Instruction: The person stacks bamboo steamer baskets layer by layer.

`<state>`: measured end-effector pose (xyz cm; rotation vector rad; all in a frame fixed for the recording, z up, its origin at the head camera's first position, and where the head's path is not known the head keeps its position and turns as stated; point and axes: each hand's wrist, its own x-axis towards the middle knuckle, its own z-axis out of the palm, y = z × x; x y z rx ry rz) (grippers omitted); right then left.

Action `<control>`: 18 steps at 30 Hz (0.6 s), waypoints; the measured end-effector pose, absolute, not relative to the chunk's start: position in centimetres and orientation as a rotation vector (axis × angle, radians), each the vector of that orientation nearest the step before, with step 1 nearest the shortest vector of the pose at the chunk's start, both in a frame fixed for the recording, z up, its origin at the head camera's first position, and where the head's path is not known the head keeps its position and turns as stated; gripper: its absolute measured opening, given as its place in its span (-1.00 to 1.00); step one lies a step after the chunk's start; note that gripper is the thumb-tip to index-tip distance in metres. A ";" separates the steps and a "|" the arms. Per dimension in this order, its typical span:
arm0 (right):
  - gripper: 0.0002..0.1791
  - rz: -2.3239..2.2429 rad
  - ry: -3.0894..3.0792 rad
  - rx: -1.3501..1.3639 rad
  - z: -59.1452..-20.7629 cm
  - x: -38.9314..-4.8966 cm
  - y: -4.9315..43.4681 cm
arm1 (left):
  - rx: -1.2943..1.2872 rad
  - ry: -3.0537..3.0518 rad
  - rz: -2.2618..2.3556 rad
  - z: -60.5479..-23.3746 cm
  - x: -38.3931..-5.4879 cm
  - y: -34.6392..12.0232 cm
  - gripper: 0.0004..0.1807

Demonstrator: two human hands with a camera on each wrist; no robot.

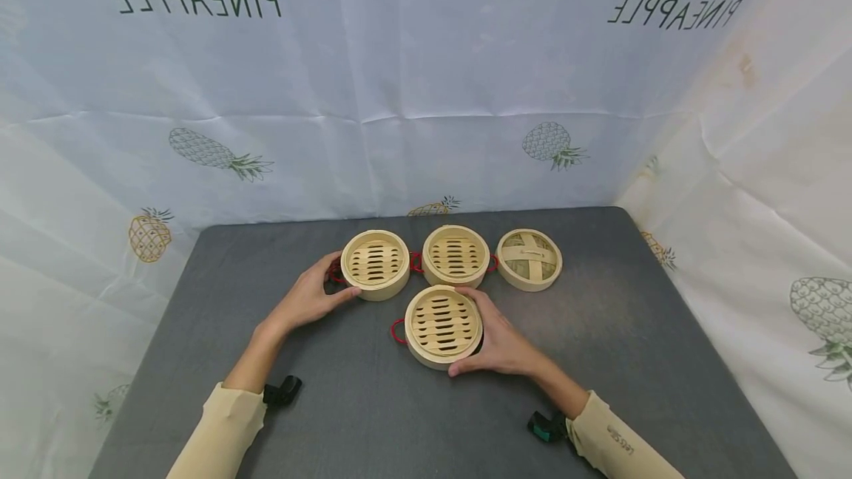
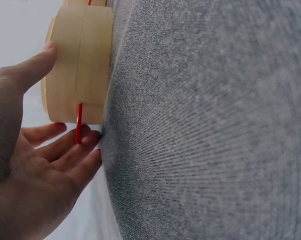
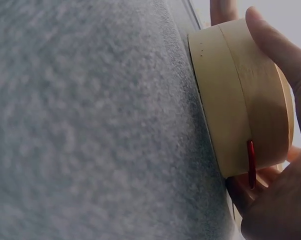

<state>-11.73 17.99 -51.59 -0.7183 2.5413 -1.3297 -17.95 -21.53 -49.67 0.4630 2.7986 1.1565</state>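
Observation:
Three round bamboo steamer baskets with slatted bottoms and red side handles are on the dark table. My left hand (image 1: 309, 298) holds the back-left steamer basket (image 1: 376, 265); its thumb lies on the front wall and its fingers reach round the left side by the red handle (image 2: 79, 122). With my right hand (image 1: 495, 338) I grip the front steamer basket (image 1: 444, 325), thumb at the near wall and fingers round the right and far side. That basket's wall (image 3: 235, 100) stands at the table surface in the right wrist view. Between them at the back sits the middle steamer basket (image 1: 456, 253).
A woven bamboo steamer lid (image 1: 529, 260) with a crossed strap lies at the back right. The grey table (image 1: 346, 412) ends at a pineapple-print curtain (image 1: 399, 161) behind and at the sides. A black wrist device (image 1: 282, 390) is strapped on each forearm.

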 end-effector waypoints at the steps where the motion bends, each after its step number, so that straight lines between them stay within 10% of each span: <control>1: 0.50 -1.325 2.545 -0.728 -51.6 -11.7 17.9 | 0.462 2.797 1.160 -49.7 -18.0 -21.5 -0.05; 18: 0.41 -1.296 2.598 -0.735 -51.5 -11.7 17.3 | 0.451 2.780 1.161 -49.5 -18.0 -21.6 -0.03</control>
